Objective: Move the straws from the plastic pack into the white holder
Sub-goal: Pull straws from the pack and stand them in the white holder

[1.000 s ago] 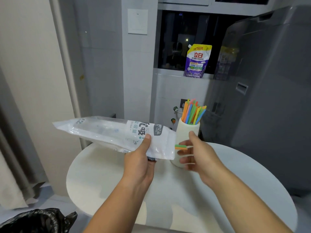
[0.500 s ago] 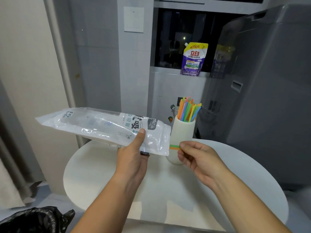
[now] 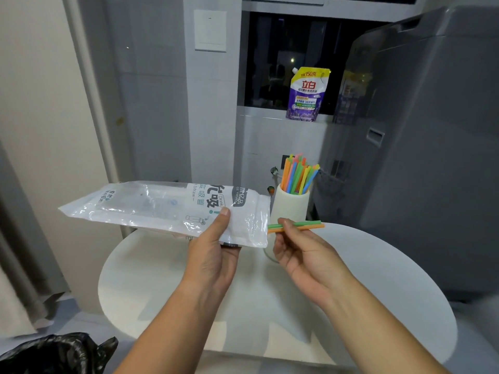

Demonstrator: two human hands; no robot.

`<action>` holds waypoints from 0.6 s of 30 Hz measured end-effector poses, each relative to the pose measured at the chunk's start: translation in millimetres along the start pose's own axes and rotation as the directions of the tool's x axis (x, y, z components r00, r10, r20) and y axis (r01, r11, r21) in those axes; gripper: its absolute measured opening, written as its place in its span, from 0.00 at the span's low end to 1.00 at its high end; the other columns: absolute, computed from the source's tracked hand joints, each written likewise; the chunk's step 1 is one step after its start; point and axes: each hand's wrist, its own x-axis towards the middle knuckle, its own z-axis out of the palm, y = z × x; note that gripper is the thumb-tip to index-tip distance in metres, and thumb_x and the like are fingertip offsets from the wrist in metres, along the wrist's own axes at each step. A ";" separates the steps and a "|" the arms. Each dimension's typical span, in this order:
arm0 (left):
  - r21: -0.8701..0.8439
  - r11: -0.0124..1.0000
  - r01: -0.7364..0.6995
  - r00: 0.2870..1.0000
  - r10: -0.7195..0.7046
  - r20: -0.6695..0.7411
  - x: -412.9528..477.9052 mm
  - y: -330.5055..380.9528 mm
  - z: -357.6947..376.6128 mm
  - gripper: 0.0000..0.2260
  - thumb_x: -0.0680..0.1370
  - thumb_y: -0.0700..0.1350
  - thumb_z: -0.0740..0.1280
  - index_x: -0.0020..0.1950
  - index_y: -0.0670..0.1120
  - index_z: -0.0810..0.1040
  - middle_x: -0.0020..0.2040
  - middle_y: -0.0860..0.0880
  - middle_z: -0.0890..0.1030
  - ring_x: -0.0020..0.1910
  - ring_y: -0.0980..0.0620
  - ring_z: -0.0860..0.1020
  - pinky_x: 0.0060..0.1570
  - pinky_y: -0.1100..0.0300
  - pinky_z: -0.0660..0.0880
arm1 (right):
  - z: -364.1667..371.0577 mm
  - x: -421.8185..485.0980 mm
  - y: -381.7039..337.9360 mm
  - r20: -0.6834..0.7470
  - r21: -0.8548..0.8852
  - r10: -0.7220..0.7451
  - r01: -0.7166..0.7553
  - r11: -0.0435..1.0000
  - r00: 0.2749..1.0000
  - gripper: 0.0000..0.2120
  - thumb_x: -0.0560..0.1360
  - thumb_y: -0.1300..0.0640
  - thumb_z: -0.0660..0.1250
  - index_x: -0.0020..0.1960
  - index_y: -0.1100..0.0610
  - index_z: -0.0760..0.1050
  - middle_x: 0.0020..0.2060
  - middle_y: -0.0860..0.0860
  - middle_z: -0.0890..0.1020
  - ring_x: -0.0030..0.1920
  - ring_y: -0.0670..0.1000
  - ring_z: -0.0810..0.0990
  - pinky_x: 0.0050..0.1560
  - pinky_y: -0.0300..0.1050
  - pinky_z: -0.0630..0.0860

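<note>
We hold one pack [image 3: 162,209] level in our left hand [image 3: 213,260], thumb clamped on top, above the table [image 3: 378,265]. Our right hand [image 3: 302,252] pinches two straws [image 3: 310,225], green and orange, drawn farther from the pack's mouth than half a second ago, before the one holder [image 3: 290,206], where a crowded bunch [image 3: 297,174] stands.

Left hand [image 3: 213,255]: fingers hidden beneath the plastic pack [image 3: 162,209], thumb alone showing. White holder [image 3: 293,206]: lower wall largely covered by the pack's mouth and the right hand [image 3: 305,255], whose grip hides part of the green and orange straws [image 3: 310,225]. Black bag [image 3: 59,352]: cut off by the near-left corner; pack's small print unreadable.
</note>
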 end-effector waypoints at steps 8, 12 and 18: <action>-0.076 0.997 0.032 0.992 -0.041 -0.123 5.4 4.9 -4.7 0.20 0.80 0.34 0.67 0.72 0.45 0.76 0.62 0.47 0.86 0.52 0.51 0.87 0.46 0.51 0.86 | 0.1 1.4 -32.6 -0.048 -0.322 -0.371 0.337 0.885 0.927 0.08 0.79 0.62 0.66 0.44 0.63 0.80 0.34 0.55 0.84 0.36 0.51 0.83 0.39 0.42 0.84; -0.140 0.989 0.052 0.974 -0.081 -0.210 9.1 6.5 -9.6 0.21 0.81 0.34 0.66 0.74 0.44 0.75 0.63 0.45 0.85 0.54 0.50 0.86 0.37 0.56 0.84 | 1.5 -5.8 -75.5 -0.028 -0.417 -0.587 0.524 0.742 0.809 0.07 0.81 0.61 0.65 0.45 0.62 0.79 0.32 0.51 0.85 0.35 0.50 0.85 0.45 0.43 0.84; -0.124 0.990 0.061 0.967 -0.090 -0.238 11.7 1.1 -10.3 0.20 0.81 0.34 0.67 0.73 0.44 0.75 0.63 0.46 0.85 0.57 0.48 0.85 0.38 0.56 0.84 | 3.8 -18.6 -115.8 0.043 -0.585 -0.775 0.644 0.493 0.631 0.05 0.80 0.59 0.67 0.47 0.58 0.79 0.38 0.52 0.83 0.41 0.50 0.87 0.47 0.44 0.84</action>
